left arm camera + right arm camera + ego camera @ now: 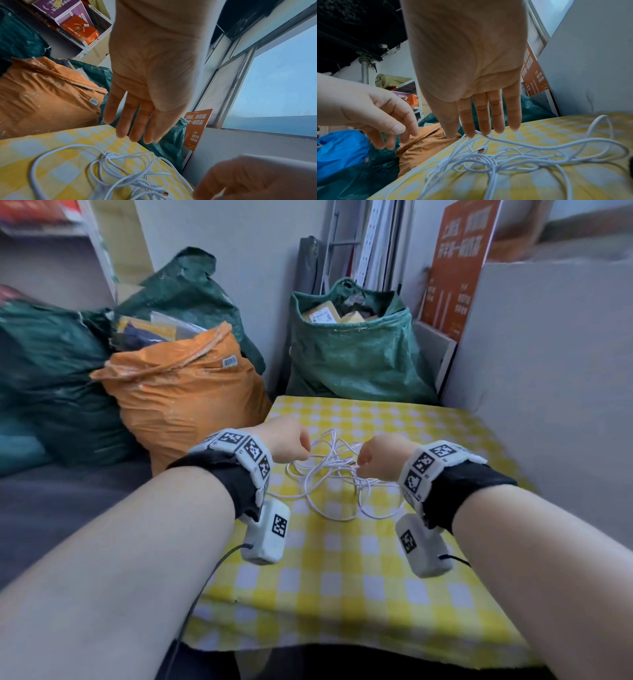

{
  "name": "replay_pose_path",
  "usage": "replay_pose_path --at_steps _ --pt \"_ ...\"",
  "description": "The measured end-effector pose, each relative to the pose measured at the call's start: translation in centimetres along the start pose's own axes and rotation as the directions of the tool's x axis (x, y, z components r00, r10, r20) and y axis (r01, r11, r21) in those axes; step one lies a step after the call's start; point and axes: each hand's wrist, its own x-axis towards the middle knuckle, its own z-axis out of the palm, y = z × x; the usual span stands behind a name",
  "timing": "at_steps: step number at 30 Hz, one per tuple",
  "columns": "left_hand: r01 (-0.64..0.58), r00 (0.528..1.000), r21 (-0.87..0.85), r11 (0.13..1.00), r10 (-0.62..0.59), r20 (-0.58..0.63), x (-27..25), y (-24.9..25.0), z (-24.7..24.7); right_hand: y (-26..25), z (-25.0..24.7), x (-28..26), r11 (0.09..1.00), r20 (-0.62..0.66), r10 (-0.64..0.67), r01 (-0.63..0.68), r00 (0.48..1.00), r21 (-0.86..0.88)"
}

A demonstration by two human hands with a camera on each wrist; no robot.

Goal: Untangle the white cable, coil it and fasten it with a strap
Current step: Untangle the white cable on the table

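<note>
A tangled white cable (329,474) lies in loose loops on the yellow checked tablecloth (342,594). Its plug (482,150), orange inside, rests in the tangle. My left hand (287,441) hovers over the left side of the tangle, fingers (135,129) extended downward and holding nothing. My right hand (378,457) is over the right side of the tangle. Its straight fingertips (481,129) touch a raised strand of the cable (505,158). No strap is in view.
An orange sack (181,395) and dark green sacks (356,361) crowd the table's left and far edges. A grey board (548,354) walls off the right side, with an orange sign (455,268) behind it. A blue bag (339,148) sits low at the left.
</note>
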Motion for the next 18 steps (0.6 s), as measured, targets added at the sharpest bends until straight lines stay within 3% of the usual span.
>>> replay_pose_path --at_steps 7,11,14,18 --pt "0.056 0.997 -0.008 0.998 -0.055 0.055 -0.3 -0.9 1.8 0.3 1.5 0.5 0.997 0.045 0.073 -0.072 0.996 -0.023" --pt "0.108 0.988 -0.023 0.994 -0.104 0.116 0.9 -1.5 3.6 0.8 3.2 1.4 0.994 0.117 0.043 -0.054 0.992 0.094" --pt "0.085 0.983 -0.042 0.996 -0.076 0.17 1.7 -1.3 4.7 1.4 4.5 2.6 0.99 0.162 0.033 -0.055 0.986 0.134" --pt "0.031 0.97 -0.019 0.999 -0.026 0.24 2.5 -0.5 5.5 2.2 5.4 3.5 0.991 0.132 0.051 -0.066 0.99 0.116"
